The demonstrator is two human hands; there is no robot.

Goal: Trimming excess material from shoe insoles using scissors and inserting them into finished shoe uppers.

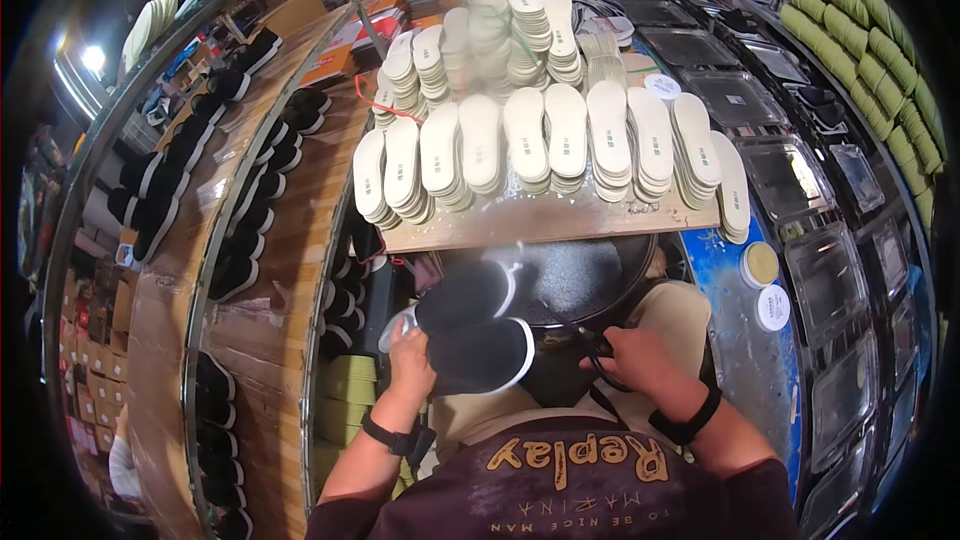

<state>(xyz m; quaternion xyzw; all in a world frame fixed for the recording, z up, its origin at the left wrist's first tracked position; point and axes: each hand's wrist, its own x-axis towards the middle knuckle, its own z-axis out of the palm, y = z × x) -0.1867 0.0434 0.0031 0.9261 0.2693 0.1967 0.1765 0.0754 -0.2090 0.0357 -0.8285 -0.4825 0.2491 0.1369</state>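
My left hand [410, 364] is closed around one end of a pair of black shoes [474, 356] with white sole edges. The two shoes lie side by side over my lap, their rounded ends pointing right. My right hand [640, 360] grips scissors [598, 348] by their dark handles. The blades reach left toward the shoes, apart from them, and are hard to make out against the dark background. Beyond the hands, rows of stacked cream insoles [526, 136] with small green print stand on a wooden board [520, 226].
A dark round basin-like thing [610, 275] sits under the board. Shelves [262, 370] on the left carry many black shoes. Round tubs [760, 264] rest on a blue surface [725, 315] at right. Clear plastic lids or trays [790, 178] and green bundles [850, 25] line the far right.
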